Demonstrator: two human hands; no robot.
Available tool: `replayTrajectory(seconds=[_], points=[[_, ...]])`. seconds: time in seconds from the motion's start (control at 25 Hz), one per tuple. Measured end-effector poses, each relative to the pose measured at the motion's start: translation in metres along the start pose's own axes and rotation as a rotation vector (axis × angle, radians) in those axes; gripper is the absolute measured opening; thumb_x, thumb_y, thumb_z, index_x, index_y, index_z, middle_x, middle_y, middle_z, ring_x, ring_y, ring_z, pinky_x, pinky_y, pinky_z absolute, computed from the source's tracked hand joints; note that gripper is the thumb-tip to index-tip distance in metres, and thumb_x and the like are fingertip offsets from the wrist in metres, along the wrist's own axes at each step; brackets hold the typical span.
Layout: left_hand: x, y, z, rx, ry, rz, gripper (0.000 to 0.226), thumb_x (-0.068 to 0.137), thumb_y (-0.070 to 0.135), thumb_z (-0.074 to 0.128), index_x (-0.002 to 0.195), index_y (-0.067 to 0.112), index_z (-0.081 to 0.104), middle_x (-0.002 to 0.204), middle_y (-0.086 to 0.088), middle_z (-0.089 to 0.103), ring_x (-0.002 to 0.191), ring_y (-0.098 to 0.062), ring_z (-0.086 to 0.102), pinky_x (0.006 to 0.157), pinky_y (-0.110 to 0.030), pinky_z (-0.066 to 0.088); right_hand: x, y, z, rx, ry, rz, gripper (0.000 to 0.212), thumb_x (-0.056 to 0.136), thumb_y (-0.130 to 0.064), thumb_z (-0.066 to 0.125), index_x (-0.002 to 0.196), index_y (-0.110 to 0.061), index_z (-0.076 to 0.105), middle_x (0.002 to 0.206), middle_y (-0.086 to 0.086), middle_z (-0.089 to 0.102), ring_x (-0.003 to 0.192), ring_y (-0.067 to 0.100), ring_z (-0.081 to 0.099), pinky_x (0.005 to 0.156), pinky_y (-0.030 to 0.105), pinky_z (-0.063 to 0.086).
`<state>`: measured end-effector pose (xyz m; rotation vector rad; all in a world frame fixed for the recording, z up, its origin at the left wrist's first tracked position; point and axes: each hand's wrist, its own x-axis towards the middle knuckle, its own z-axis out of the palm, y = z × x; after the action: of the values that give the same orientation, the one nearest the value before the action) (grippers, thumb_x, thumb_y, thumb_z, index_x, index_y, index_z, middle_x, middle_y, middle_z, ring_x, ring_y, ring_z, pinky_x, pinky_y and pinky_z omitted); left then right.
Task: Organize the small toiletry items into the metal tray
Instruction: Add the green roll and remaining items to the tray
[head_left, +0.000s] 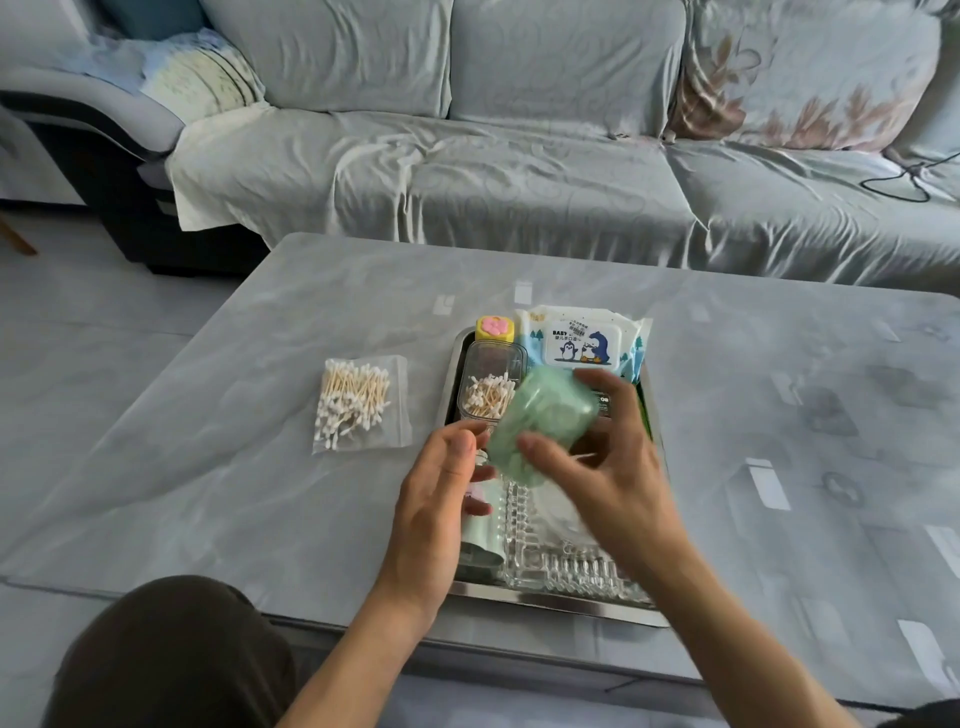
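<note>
A metal tray (550, 603) lies on the grey table. In it are a pack of baby wipes (582, 340), a clear box of cotton swabs (491, 387), a small yellow case with a pink flower (495, 328), a cut-glass dish (550, 566) and a pale green tube (480, 540). My right hand (597, 467) holds a translucent green case (540, 421) tilted above the tray's middle. My left hand (441, 499) is beside it, fingertips touching the case's lower left edge. Much of the tray's middle is hidden by my hands.
A clear bag of cotton swabs (358, 402) lies on the table left of the tray. A sofa (519, 156) covered in pale cloth stands behind the table, with a black cable (898, 179) at its right. My knee (171, 654) is at the lower left.
</note>
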<state>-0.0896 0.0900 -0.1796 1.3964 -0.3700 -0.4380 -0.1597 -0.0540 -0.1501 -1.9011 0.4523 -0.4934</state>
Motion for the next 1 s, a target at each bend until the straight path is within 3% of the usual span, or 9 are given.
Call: replayTrajectory(seconds=[0.12,0.28,0.48,0.6,0.72,0.84,1.0], points=[[0.001,-0.005,-0.002,0.013,0.063,-0.015,0.028,0.09,0.052,0.045,0.099,0.041,0.069,0.107,0.009,0.07,0.104,-0.021,0.065,0.083,-0.046,0.053,0.053,0.008,-0.019,-0.041,0.005,0.239,0.075,0.074,-0.045,0.079,0.138,-0.028,0.042,0.104,0.008,0.069,0.079,0.016,0.071,0.067,0.035,0.062],[0.004,-0.009,-0.004,0.03,0.078,-0.016,0.028,0.09,0.05,0.046,0.098,0.037,0.069,0.101,0.01,0.07,0.103,-0.021,0.064,0.085,-0.045,0.052,0.104,0.016,-0.021,-0.275,-0.141,0.44,0.073,0.082,-0.044,0.074,0.142,-0.018,0.042,0.096,0.007,0.062,0.073,0.021,0.065,0.054,0.031,0.055],[0.007,-0.01,-0.005,0.052,0.081,-0.021,0.03,0.091,0.05,0.044,0.098,0.035,0.069,0.102,0.011,0.069,0.103,-0.017,0.064,0.084,-0.045,0.052,0.116,0.021,-0.009,-0.345,-0.101,0.421,0.074,0.082,-0.056,0.068,0.142,-0.018,0.044,0.116,0.005,0.054,0.09,0.027,0.067,0.058,0.04,0.063],[0.007,-0.011,-0.003,0.066,0.073,-0.019,0.031,0.091,0.051,0.043,0.099,0.035,0.069,0.103,0.01,0.07,0.102,-0.016,0.064,0.084,-0.042,0.052,0.115,0.024,-0.01,-0.438,-0.114,0.387,0.078,0.086,-0.069,0.052,0.141,-0.015,0.044,0.129,0.009,0.052,0.083,0.028,0.068,0.058,0.04,0.063],[0.008,-0.012,-0.005,0.065,0.101,-0.025,0.032,0.091,0.051,0.044,0.099,0.033,0.069,0.103,0.009,0.07,0.1,-0.016,0.064,0.085,-0.042,0.053,0.117,0.025,-0.015,-0.346,-0.104,0.435,0.072,0.089,-0.071,0.04,0.125,-0.01,0.053,0.121,0.013,0.056,0.088,0.031,0.065,0.057,0.041,0.063],[0.008,-0.013,-0.006,0.046,0.116,-0.035,0.031,0.09,0.05,0.045,0.096,0.033,0.07,0.1,0.008,0.07,0.101,-0.016,0.064,0.083,-0.041,0.053,0.115,0.029,-0.022,-0.259,-0.087,0.465,0.064,0.091,-0.065,0.046,0.122,-0.01,0.055,0.105,0.01,0.057,0.089,0.03,0.064,0.057,0.043,0.063],[0.008,-0.015,-0.006,0.034,0.118,-0.048,0.031,0.089,0.05,0.047,0.096,0.03,0.07,0.098,0.009,0.07,0.1,-0.016,0.065,0.08,-0.036,0.053,0.111,0.032,-0.024,-0.167,-0.114,0.481,0.069,0.084,-0.043,0.073,0.139,-0.015,0.043,0.093,-0.007,0.047,0.081,0.017,0.062,0.054,0.034,0.06]])
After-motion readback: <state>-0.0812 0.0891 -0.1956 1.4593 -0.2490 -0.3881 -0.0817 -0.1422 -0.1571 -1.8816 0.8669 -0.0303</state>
